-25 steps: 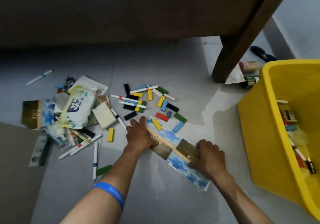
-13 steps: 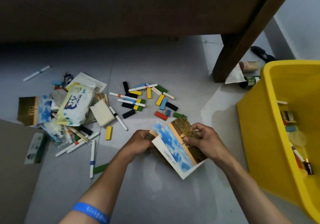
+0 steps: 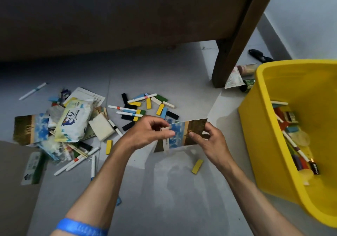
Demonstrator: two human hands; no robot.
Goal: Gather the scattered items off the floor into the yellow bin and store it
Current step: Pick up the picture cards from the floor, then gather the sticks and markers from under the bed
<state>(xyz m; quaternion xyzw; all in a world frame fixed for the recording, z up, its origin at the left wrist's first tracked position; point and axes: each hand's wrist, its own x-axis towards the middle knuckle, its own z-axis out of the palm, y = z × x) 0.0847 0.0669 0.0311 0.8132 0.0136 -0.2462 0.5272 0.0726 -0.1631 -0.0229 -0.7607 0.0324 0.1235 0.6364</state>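
Both hands hold a stack of picture cards (image 3: 184,133) printed with blue sky and a brown field, lifted above the floor at centre. My left hand (image 3: 145,133) pinches the left edge; my right hand (image 3: 209,141) pinches the lower right part. The yellow bin (image 3: 255,119) stands at the right, tilted toward me, with markers and small blocks inside. Coloured blocks and markers (image 3: 145,106) lie scattered beyond my hands. A yellow block (image 3: 197,166) lies on the floor below the cards. A wipes pack (image 3: 74,119) tops a heap at the left.
A dark wooden furniture leg (image 3: 235,40) stands behind, with a low dark underside across the top. Small bottles and a packet (image 3: 240,77) lie by the leg. Another picture card (image 3: 31,129) and a lone marker (image 3: 32,91) lie far left. A brown board (image 3: 12,181) covers the lower left.
The cards were pressed flat on the floor, then gathered and lifted. They are now held upright between both hands, higher and closer to the bin. A yellow block now shows beneath them.
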